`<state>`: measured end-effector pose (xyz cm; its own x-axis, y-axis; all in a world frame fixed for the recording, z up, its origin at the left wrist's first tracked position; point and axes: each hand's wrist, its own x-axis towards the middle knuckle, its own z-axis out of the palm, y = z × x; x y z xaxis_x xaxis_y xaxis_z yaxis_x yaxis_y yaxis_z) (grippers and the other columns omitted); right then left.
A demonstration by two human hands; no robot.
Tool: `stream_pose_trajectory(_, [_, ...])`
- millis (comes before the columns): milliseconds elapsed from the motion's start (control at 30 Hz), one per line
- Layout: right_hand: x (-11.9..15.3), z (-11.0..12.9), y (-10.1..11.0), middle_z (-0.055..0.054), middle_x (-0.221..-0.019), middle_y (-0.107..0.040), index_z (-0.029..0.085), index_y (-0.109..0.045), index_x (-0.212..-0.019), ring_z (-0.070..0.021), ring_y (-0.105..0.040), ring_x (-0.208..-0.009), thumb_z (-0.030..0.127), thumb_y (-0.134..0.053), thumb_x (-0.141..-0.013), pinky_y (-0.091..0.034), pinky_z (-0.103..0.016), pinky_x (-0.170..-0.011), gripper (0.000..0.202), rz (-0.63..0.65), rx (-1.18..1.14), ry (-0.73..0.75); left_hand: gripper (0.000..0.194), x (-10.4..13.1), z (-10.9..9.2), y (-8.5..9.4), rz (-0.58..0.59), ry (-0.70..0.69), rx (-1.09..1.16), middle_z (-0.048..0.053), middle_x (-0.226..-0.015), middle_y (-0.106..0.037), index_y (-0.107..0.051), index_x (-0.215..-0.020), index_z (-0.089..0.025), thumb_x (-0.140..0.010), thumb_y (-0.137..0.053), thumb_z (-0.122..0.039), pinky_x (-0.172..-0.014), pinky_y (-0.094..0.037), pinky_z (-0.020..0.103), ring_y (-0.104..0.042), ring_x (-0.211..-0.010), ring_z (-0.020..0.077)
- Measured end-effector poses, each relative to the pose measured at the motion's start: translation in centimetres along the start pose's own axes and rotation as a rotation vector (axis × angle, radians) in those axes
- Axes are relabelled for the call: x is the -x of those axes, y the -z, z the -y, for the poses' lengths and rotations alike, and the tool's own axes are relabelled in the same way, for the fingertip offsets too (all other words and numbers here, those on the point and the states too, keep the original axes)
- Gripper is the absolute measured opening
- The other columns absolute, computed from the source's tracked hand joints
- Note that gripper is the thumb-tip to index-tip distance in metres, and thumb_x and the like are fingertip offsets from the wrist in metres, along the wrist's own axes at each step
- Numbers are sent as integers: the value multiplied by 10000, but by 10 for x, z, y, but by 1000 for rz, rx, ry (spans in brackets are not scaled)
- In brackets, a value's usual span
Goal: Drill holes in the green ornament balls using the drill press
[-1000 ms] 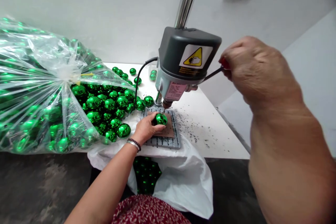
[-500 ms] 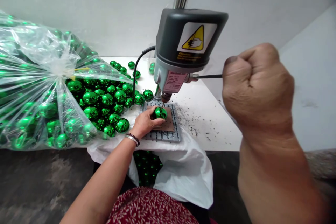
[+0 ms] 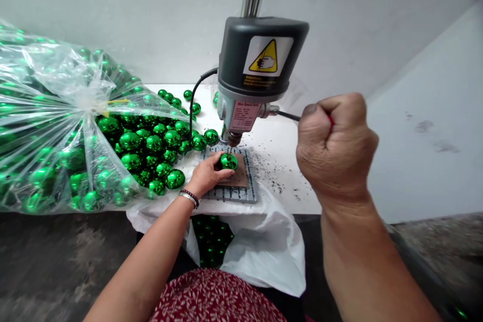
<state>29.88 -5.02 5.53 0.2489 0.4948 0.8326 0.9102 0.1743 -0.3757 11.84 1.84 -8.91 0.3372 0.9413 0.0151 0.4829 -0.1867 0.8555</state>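
Left hand (image 3: 207,175): wrapped round the side of a shiny green ball (image 3: 228,162) — thumb across the front, fingers behind, gripping snugly on the board below the drill.
Left forearm (image 3: 145,256): slanting in from bottom left, nearly in line with the hand, ringed at the wrist with bracelets (image 3: 189,197).
Right hand (image 3: 335,146): clenched in a full fist on the outer end of the lever (image 3: 287,114), raised well above the table (image 3: 264,133), right of the drill.
Right forearm (image 3: 370,261): angled steeply up from bottom right, large in the foreground.
Ball: on the brown board (image 3: 241,177) over the slotted base (image 3: 245,195), directly under the bit (image 3: 230,150) — into the surface or merely touching, too small to tell.
Bench drill (image 3: 260,65): above the ball, warning sticker facing out.
Loose balls (image 3: 171,139): heaped left of the base, beside a bulging clear bag (image 3: 86,103).
Dark chips (image 3: 274,177): scattered right of the base.
White bag (image 3: 271,256): draped below the table edge, more green balls inside.
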Motion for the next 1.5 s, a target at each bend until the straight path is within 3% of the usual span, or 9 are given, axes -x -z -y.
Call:
stream_pose_trajectory(333, [27, -15, -17, 5, -767, -546, 217, -490, -879, -96, -448, -660, 372, -432, -949, -380, -278, -672, 180, -78, -42, 17, 644, -2, 4, -2, -22, -31, 58, 62, -1310, -711, -650, -1341, -198, -729, -801, -327, -1118, -439, 370, -630, -1247, 269])
stream_pose_trajectory(567, [55, -24, -33, 6, -727, -516, 204, -494, -879, -86, -441, -641, 267, -471, -923, -350, -254, -609, 81, -240, -42, 190, 631, -2, 7, -4, -32, -43, 58, 54, -1321, -706, -652, -1336, -212, -731, -795, -321, -1111, -446, 376, -631, -1244, 265])
stream_pose_trajectory(667, [37, -14, -29, 16, -699, -494, 190, -474, -834, -65, -425, -615, 282, -463, -929, -334, -235, -588, 132, -257, -78, 145, 628, -1, 3, -2, -30, -37, 45, 57, -1301, -712, -651, -1331, -193, -732, -792, -317, -1082, -465, 360, -645, -1208, 261])
stream_pose_trajectory(900, [-61, 20, -15, 70, -576, -312, 182, -312, -654, -16, -235, -562, 148, -498, -891, -191, -206, -587, 303, -12, -185, -246, 578, 8, 2, 2, -8, -116, 56, 31, -1133, -747, -651, -1279, -186, -722, -781, -274, -999, -508, 347, -675, -1079, 240])
stream_pose_trajectory(1100, [-68, 29, -15, 67, -598, -284, 181, -276, -634, -24, -224, -608, 124, -486, -914, -196, -248, -659, 355, 6, -131, -342, 569, 32, 10, 11, 36, -352, -92, 115, -1325, -676, -622, -1297, -187, -738, -721, -225, -1076, -456, 460, -610, -1220, 287])
stream_pose_trajectory(1233, [-66, 33, -13, 53, -634, -268, 195, -251, -638, -39, -219, -627, 124, -436, -927, -202, -272, -690, 351, 30, -89, -347, 537, 64, 10, 34, -37, -526, -275, 87, -1381, -647, -620, -1312, -244, -777, -638, -189, -1085, -444, 453, -586, -1249, 258])
stream_pose_trajectory(1300, [-66, 33, -13, 47, -648, -239, 202, -238, -638, -48, -201, -630, 108, -414, -917, -212, -278, -697, 344, 36, -89, -314, 432, 78, 11, 49, -195, -446, -430, 83, -1288, -699, -655, -1257, -239, -833, -596, -187, -1045, -453, 455, -617, -1161, 256])
stream_pose_trajectory(1400, [-66, 32, -13, 35, -665, -256, 208, -235, -632, -58, -228, -644, 89, -412, -899, -237, -288, -719, 342, 23, -79, -301, 384, 91, 14, 66, -399, -128, -700, 134, -1253, -702, -653, -1249, -203, -870, -610, -245, -977, -447, 494, -609, -1100, 313])
stream_pose_trajectory(1500, [-64, 32, -13, 24, -682, -302, 216, -229, -634, -68, -271, -657, 87, -419, -896, -255, -292, -732, 349, 17, -66, -315, 469, 95, 17, 71, -295, 26, -879, 156, -1259, -687, -615, -1285, -195, -830, -677, -286, -940, -432, 509, -580, -1100, 357])
